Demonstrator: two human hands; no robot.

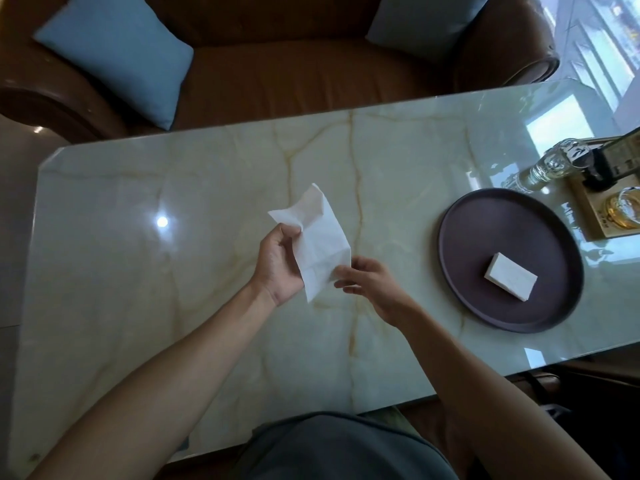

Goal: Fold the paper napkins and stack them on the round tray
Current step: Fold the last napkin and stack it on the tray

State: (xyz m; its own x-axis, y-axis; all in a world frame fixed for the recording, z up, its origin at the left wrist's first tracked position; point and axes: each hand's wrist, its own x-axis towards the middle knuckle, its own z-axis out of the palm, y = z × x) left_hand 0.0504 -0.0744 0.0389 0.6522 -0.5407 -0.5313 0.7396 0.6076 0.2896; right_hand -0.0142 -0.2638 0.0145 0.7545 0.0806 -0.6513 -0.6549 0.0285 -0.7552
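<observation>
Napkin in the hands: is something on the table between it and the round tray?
Nothing visible. The bare table lies between the napkin and the tray, where folded napkins already sit.

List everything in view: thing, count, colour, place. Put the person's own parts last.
loose napkin: one, white, unfolded, held above the table's middle
folded napkins: one small stack, white, on the tray
round tray: one, dark brown, right part of the table
table: one, pale green marble with tan veins, across the middle
glass bottle: one, clear, far right, behind the tray
wooden stand: one, tan, right edge
sofa: one, brown leather, beyond the table
cushions: two, blue, at the sofa's ends
left hand: one, gripping the loose napkin
right hand: one, fingertips at the napkin's lower edge
</observation>
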